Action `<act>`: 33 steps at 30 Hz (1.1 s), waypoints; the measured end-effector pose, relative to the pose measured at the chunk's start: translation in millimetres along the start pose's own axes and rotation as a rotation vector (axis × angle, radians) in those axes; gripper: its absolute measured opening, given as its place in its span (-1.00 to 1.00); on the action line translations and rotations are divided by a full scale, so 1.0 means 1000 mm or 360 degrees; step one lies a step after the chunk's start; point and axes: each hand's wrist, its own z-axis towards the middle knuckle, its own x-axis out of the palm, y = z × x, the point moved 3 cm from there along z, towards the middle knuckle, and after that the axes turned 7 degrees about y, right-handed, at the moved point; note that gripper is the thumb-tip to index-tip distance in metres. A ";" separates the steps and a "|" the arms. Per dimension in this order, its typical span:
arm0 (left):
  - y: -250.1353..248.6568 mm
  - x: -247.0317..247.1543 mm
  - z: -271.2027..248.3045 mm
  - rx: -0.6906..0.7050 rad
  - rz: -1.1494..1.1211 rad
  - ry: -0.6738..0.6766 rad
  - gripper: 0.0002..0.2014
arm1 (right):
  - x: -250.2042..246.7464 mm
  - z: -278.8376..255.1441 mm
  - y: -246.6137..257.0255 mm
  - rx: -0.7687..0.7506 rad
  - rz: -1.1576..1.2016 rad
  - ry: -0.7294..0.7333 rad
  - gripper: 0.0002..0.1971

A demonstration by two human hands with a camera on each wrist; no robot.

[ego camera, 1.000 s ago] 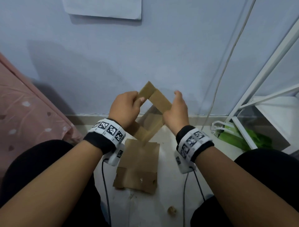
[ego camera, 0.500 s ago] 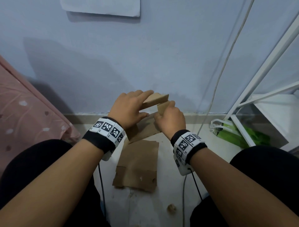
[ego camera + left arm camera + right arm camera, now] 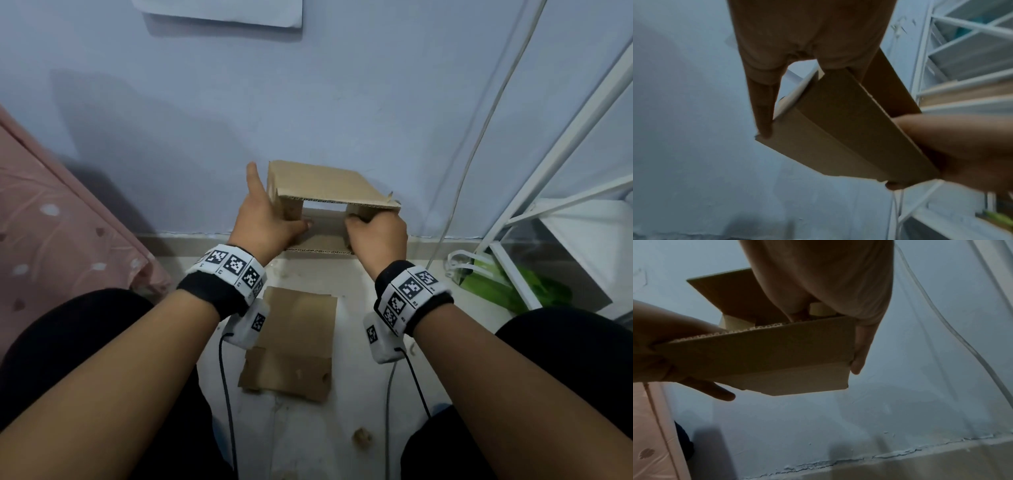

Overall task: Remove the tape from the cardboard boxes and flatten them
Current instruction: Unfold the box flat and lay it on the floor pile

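Observation:
A small brown cardboard box [image 3: 329, 192], open at both ends like a sleeve, hangs in the air in front of the wall. My left hand [image 3: 270, 219] grips its left side, thumb inside the opening and forefinger straight up along the wall. My right hand [image 3: 373, 229] grips its right side with curled fingers. In the left wrist view the box [image 3: 838, 129] runs from my fingers [image 3: 764, 113] to the other hand. In the right wrist view the box [image 3: 777, 353] shows its corrugated edge. A flattened cardboard box [image 3: 294, 342] lies on the floor between my knees.
A pink bed cover [image 3: 51, 222] fills the left. On the right stands a white metal rack [image 3: 565, 171] with a green bag [image 3: 507, 284] at its foot. A cable [image 3: 479, 137] hangs down the wall. A small crumpled scrap [image 3: 363, 437] lies on the floor.
The box was a tilted diamond, then squashed nearly flat between my hands. Now it is pulled open into a level rectangle, and my hands have moved apart.

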 end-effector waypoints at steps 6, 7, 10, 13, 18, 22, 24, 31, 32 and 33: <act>0.003 0.001 0.000 -0.0027 0.0134 0.0055 0.10 | -0.005 -0.002 0.005 -0.0004 -0.0050 0.0163 -0.58; 0.001 0.001 0.000 -0.0033 0.0102 0.0059 0.06 | -0.008 -0.003 0.007 -0.0008 -0.0034 0.0171 -0.63; -0.003 -0.001 -0.001 -0.0026 -0.0051 0.0073 -0.16 | -0.014 -0.008 0.014 -0.0026 0.0032 0.0190 -0.72; -0.007 -0.001 -0.002 -0.0023 -0.0200 0.0098 -0.28 | -0.016 -0.011 0.020 -0.0053 0.0056 0.0166 -0.70; -0.008 0.001 -0.004 -0.0103 -0.0594 0.0235 -0.63 | -0.020 -0.004 0.017 -0.0062 0.0219 0.0173 -0.66; -0.004 0.001 0.002 -0.0118 -0.0645 0.0267 -0.83 | -0.029 -0.001 0.018 -0.0033 0.0320 0.0154 -0.74; -0.003 0.001 0.004 -0.0123 -0.0676 0.0248 -0.75 | -0.032 0.000 0.018 -0.0005 0.0364 0.0113 -0.76; -0.005 -0.004 0.010 -0.0213 -0.1099 0.0013 -0.84 | -0.034 -0.002 0.021 -0.0124 0.0300 0.0172 -0.80; -0.004 -0.005 0.010 -0.0259 -0.1168 -0.0022 -0.87 | -0.032 -0.002 0.022 -0.0166 0.0293 0.0192 -0.82; -0.003 -0.005 0.009 -0.0311 -0.1271 -0.0044 -0.91 | -0.030 -0.004 0.022 -0.0191 0.0297 0.0218 -0.84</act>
